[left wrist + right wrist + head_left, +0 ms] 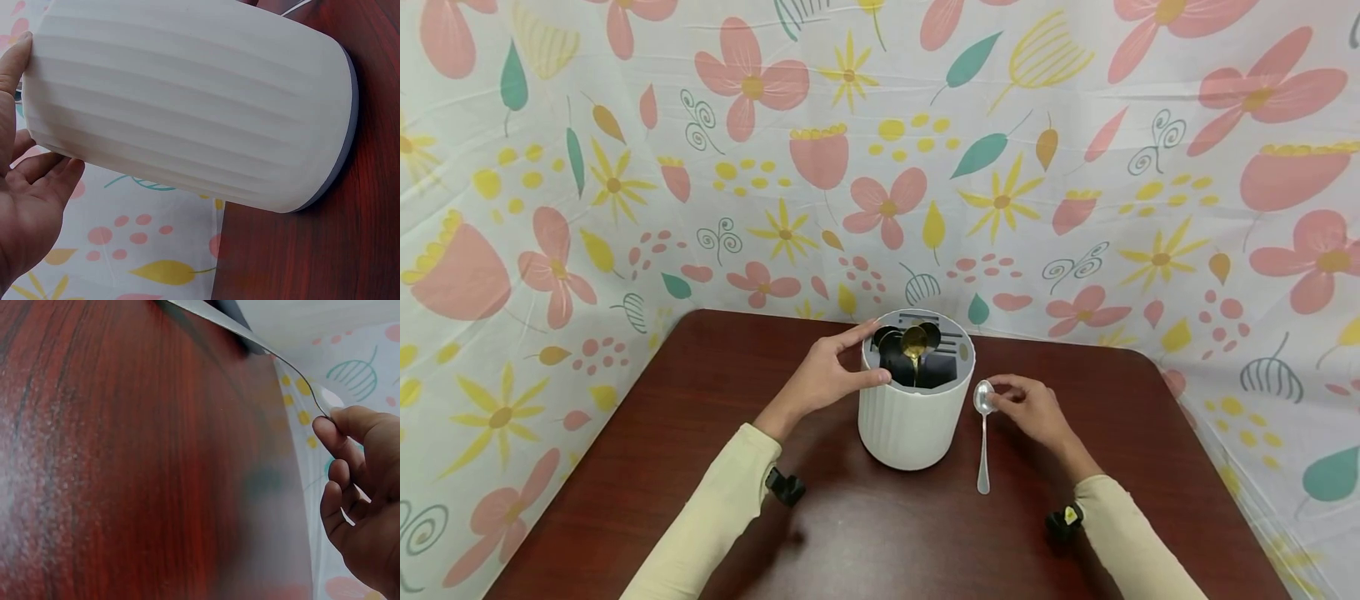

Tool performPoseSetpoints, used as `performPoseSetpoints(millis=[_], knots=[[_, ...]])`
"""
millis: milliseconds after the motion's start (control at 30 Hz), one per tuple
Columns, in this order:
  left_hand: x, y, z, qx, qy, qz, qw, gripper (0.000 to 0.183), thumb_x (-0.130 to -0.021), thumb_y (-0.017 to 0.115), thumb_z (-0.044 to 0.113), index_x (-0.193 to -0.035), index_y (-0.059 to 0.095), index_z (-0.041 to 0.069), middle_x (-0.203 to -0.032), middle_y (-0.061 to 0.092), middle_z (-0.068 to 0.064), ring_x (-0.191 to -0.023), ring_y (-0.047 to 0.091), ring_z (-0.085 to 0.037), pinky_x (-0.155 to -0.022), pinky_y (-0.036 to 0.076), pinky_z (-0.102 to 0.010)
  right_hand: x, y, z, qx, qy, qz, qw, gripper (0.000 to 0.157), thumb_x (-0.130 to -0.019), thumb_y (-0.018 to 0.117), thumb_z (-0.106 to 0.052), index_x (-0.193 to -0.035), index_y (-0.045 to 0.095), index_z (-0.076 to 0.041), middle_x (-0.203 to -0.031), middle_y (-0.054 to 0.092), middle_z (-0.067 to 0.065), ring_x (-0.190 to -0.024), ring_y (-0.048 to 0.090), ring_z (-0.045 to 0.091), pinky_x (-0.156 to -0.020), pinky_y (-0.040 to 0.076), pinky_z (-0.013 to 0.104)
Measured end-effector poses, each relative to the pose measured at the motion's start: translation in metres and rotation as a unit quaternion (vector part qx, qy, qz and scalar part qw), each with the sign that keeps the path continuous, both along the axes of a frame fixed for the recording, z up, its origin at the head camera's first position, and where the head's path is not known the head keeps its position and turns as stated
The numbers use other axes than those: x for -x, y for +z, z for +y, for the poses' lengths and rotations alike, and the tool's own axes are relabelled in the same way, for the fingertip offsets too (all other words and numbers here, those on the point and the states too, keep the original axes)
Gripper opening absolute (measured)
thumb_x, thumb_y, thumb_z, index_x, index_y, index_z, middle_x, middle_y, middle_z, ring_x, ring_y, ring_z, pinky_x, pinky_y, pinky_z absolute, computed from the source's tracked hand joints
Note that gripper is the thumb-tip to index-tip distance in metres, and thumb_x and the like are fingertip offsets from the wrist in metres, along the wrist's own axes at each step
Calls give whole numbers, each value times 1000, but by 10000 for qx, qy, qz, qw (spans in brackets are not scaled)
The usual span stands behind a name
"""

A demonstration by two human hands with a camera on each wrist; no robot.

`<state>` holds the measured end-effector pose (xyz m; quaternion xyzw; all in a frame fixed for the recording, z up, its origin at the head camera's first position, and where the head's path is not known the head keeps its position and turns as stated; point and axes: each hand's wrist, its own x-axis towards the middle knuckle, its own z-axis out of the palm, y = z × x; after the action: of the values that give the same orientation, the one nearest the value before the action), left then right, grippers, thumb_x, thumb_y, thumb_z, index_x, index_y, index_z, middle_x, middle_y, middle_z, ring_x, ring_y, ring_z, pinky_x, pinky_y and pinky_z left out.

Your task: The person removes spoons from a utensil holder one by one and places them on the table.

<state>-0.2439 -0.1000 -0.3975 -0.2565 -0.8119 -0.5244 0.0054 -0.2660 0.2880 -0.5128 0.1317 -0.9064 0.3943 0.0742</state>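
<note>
A white ribbed utensil holder (910, 429) stands upright on the table with a dark band at its base. My left hand (820, 375) grips its rim from the left, thumb on the near edge and a finger along the far edge; in the left wrist view fingertips (75, 170) touch the ribbed wall (187, 106). Inside are a gold spoon (914, 340) and dark rounded utensils, partly hidden. Just right of the holder, my right hand (1033, 408) pinches a silver spoon (984, 446) by its bowl between thumb and finger, the handle (231, 325) pointing down toward the table.
The dark reddish-brown table (865, 533) reaches back to a floral cloth (880, 167), which also hangs at both sides. Each wrist wears a small black camera, one near the left sleeve (715, 500) and one near the right sleeve (1131, 533).
</note>
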Motion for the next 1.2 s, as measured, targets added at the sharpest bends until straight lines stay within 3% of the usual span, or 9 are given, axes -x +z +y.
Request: performPoseSetpoints(millis=[533,1200], knots=[[2,-2,1,21,3,-14,10000,80,-84,84,44,-153,50,24,-156,46,10,-148,35,-8,-121,33,-47,2,-13,-10,-146,-238,-518,9983,23,-94,77,-24,-114,76,-12,-81,75,1,-69,63,15,-59,49,26],[1,-1,0,-21,-22,2,10000,80,-84,85,43,-153,50,24,-157,45,11,-148,34,-8,-121,32,-47,4,-19,-12,-246,-360,-442,9981,20,-92,79,-24,-106,78,-10,-72,72,-3,-65,63,10,-59,46,24]])
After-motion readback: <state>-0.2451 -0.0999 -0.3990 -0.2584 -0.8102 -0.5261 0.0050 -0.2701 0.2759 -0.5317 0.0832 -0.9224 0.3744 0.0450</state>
